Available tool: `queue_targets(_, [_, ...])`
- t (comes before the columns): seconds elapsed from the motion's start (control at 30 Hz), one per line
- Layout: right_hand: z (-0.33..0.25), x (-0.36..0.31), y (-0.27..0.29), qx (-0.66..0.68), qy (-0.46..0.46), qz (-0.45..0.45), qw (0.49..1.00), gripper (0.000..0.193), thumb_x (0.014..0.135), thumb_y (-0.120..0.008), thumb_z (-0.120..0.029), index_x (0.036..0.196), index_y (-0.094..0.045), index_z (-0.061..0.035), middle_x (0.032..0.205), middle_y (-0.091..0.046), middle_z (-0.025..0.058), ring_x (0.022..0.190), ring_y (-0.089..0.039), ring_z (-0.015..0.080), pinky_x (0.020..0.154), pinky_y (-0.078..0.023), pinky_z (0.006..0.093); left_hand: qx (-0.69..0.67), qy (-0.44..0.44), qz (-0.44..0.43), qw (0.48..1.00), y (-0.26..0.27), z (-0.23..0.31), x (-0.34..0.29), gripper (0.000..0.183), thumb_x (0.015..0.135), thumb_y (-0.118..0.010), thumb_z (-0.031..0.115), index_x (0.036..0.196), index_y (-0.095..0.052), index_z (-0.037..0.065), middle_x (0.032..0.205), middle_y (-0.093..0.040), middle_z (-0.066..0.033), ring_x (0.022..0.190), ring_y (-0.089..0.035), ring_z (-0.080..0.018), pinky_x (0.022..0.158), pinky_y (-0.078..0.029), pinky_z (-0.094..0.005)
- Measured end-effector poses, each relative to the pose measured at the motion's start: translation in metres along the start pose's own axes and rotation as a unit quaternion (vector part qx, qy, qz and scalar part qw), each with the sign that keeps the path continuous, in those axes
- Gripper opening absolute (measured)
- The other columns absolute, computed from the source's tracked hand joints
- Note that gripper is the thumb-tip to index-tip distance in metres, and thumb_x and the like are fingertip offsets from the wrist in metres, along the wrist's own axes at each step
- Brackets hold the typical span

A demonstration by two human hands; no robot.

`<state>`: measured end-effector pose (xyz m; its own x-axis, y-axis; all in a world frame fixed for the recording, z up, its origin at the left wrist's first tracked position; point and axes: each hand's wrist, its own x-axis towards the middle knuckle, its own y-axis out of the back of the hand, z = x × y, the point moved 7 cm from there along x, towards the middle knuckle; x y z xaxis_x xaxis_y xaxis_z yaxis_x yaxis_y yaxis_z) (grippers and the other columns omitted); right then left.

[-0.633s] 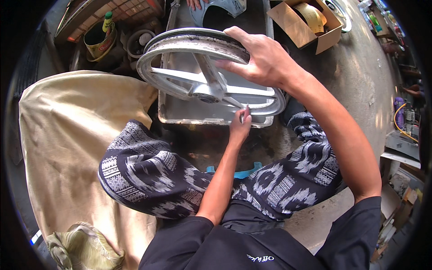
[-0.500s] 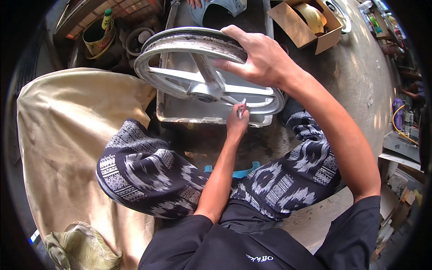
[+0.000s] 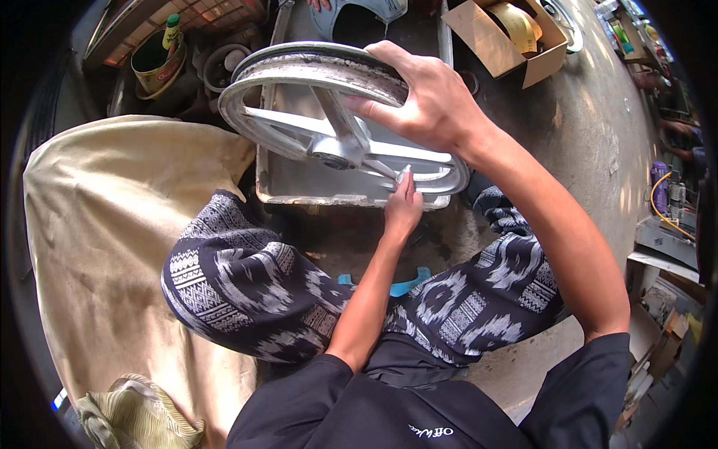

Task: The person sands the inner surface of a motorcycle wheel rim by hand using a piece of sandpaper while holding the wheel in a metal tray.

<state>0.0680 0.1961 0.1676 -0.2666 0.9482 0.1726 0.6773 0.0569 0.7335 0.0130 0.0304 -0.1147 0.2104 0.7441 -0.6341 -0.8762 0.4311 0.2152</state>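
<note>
A silver-grey motorcycle wheel rim with wide spokes is tilted above a shallow grey tub. Gripping its upper right edge is my right hand, thumb on the inner side and fingers over the outer edge. My left hand is closed at the lower right part of the wheel, below a spoke. A small whitish piece shows at its fingertips, against or very near the metal; its kind is too small to make out.
Another person's hand touches a pale blue curved panel at the tub's far end. A cardboard box stands far right. A tan cloth cover drapes at left, near a bucket. Under me is a blue stool.
My left hand has shifted slightly and turned, with its fingers now pointing up along the wheel's lower spoke. My right hand keeps its grip, and the wheel stays nearly in place.
</note>
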Motion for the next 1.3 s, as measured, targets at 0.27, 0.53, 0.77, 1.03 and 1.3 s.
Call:
queue_targets(0.27, [-0.003,-0.001,0.000,0.038,0.004,0.018,0.999,0.062,0.080,-0.079,-0.046,0.127,-0.067,-0.0067,0.098,-0.078,0.0209,0.094,-0.077,0.0368,0.089,-0.059,0.0453,-0.124,-0.076,-0.027,0.989,-0.006,0.010,-0.017,0.065,0.097,-0.053,0.005,0.160,-0.039,0.001,0.157,-0.052,-0.0219,0.145,-0.051,-0.0247,0.120,-0.037,-0.0321])
queue_targets(0.53, [-0.005,0.003,-0.002,0.016,0.009,0.018,1.000,0.064,0.078,-0.078,-0.044,0.129,-0.066,-0.0072,0.100,-0.078,0.0202,0.095,-0.076,0.0368,0.090,-0.059,0.0455,-0.205,-0.104,-0.045,0.972,-0.012,0.027,-0.024,0.070,0.095,-0.050,0.001,0.162,-0.032,-0.003,0.161,-0.048,-0.0200,0.147,-0.049,-0.0210,0.120,-0.036,-0.0297])
queue_targets(0.77, [0.002,0.000,-0.004,0.015,0.008,0.018,1.000,0.062,0.081,-0.078,-0.044,0.129,-0.065,-0.0068,0.100,-0.077,0.0211,0.093,-0.076,0.0372,0.088,-0.058,0.0448,-0.146,-0.078,-0.052,0.985,-0.012,0.010,-0.020,0.071,0.095,-0.051,0.001,0.161,-0.027,-0.010,0.165,-0.041,-0.0206,0.153,-0.039,-0.0189,0.123,-0.031,-0.0286])
queue_targets(1.03, [-0.010,0.000,-0.002,0.007,0.042,0.027,0.999,0.058,0.085,-0.080,-0.043,0.126,-0.066,-0.0052,0.099,-0.077,0.0216,0.091,-0.077,0.0358,0.083,-0.059,0.0425,-0.054,-0.019,0.086,0.995,0.004,-0.002,-0.024,0.061,0.093,-0.056,0.009,0.153,-0.051,0.002,0.141,-0.063,-0.0274,0.132,-0.062,-0.0335,0.110,-0.047,-0.0371])
queue_targets(1.3, [-0.006,0.007,-0.004,-0.009,0.022,0.042,0.999,0.060,0.083,-0.079,-0.045,0.126,-0.067,-0.0050,0.099,-0.077,0.0216,0.090,-0.077,0.0363,0.085,-0.059,0.0447,-0.043,-0.048,0.082,0.995,0.031,0.026,-0.027,0.055,0.097,-0.064,0.020,0.147,-0.049,0.004,0.125,-0.071,-0.0236,0.117,-0.070,-0.0348,0.101,-0.053,-0.0411])
